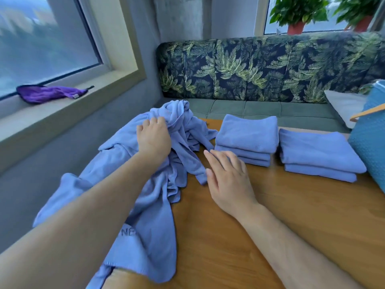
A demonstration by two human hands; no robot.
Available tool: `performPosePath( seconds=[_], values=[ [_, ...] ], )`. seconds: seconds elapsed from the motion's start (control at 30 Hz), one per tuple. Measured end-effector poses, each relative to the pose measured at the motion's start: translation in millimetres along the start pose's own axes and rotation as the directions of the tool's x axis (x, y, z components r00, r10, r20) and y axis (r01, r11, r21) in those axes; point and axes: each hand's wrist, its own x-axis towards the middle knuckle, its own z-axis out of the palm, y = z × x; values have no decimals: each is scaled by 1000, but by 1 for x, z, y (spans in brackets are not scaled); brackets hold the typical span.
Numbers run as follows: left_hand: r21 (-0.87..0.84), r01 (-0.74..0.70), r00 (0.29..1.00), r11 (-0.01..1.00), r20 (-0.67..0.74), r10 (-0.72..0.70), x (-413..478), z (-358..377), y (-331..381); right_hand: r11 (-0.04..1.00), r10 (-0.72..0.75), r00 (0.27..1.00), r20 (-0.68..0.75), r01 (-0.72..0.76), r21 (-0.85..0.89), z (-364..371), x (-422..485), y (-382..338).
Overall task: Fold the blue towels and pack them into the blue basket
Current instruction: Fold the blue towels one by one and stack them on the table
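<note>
A heap of unfolded blue towels (150, 195) sprawls over the left side of the wooden table (291, 215) and hangs off its left edge. My left hand (154, 138) reaches into the top of the heap, fingers curled into the bunched cloth. My right hand (227, 178) hovers flat over the table with straight fingers, beside a trailing towel end and in front of a stack of three folded blue towels (248, 134). A second stack of two folded towels (316, 153) lies to its right. The blue basket (368, 142) stands at the right edge, partly cut off.
A leaf-patterned bench sofa (270, 67) with green seat cushions runs behind the table. A purple cloth (48, 93) lies on the window sill at left. A white cushion (343, 105) and a wooden hanger (366, 112) sit by the basket. Potted plants (298, 13) stand behind the sofa.
</note>
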Motion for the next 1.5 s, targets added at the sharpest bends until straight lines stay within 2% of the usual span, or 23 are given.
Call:
performPosePath(
  seconds=[0.07,0.17,0.23,0.27,0.3,0.33,0.37,0.4,0.43,0.47,0.57,0.6,0.67,0.73,0.77,0.83,0.9,0.97,1.1,1.17,1.27,1.4,1.5],
  values=[
    [-31,-43,999,999,8,44,1,-4,-4,1000,-22,1000,15,22,5,0,-2,1],
    [-193,-151,987,970,-83,137,-19,-12,2,996,-52,998,-28,54,71,-3,-1,1],
    [-316,-184,983,931,-63,173,-44,-17,12,981,-40,996,-80,54,186,-8,1,-4],
    [-385,-198,980,901,-44,196,-60,-20,17,958,32,996,-82,-7,287,-11,3,-9],
    [-446,-221,973,867,-35,230,-79,-24,21,898,157,987,-41,-126,422,-18,5,-17],
    [-496,-252,962,831,-35,271,-97,-29,24,778,297,953,61,-279,562,-23,9,-24],
    [-534,-284,949,797,-36,314,-116,-34,26,599,401,891,214,-431,675,-25,15,-29],
    [-569,-304,936,764,-30,350,-134,-40,27,415,457,814,358,-551,724,-28,22,-32],
    [-606,-306,926,734,-10,378,-152,-46,29,302,468,759,453,-619,725,-28,27,-32],
    [-643,-291,913,708,33,406,-170,-52,30,261,468,725,505,-659,705,-30,30,-32],
    [-755,-226,864,615,137,485,-206,-77,31,279,480,706,521,-685,673,-43,21,-34],
    [-788,-176,869,591,158,469,-209,-85,28,264,480,688,545,-705,658,-49,12,-34],
    [-815,-119,929,567,111,354,-202,-89,21,224,463,665,586,-727,649,-67,-12,-38],
    [-786,-102,972,610,52,229,-188,-79,14,244,474,663,580,-732,637,-89,-38,-44],
    [-745,-107,977,659,45,210,-184,-70,14,278,484,669,564,-728,626,-101,-52,-49],
    [-593,-150,965,792,85,246,-184,-52,21,340,488,702,519,-700,629,-121,-80,-57],
    [-513,-195,957,836,88,278,-196,-39,31,370,497,719,485,-682,631,-133,-104,-60],
    [-534,-216,955,817,58,291,-208,-35,42,407,546,712,441,-685,603,-139,-121,-60],
    [-616,-163,944,770,130,304,-225,-45,58,478,636,697,332,-693,539,-151,-142,-54],
    [-656,-173,944,734,102,314,-233,-49,58,425,652,665,365,-719,550,-158,-149,-52],
    [-711,-152,919,687,154,362,-242,-55,52,340,655,623,427,-748,570,-176,-156,-53],
    [-746,-128,938,654,122,323,-248,-67,55,383,662,600,449,-786,486,-190,-165,-44],
    [-720,-162,944,675,86,317,-232,-72,76,479,652,602,461,-798,365,-189,-173,-37]
  ],
)
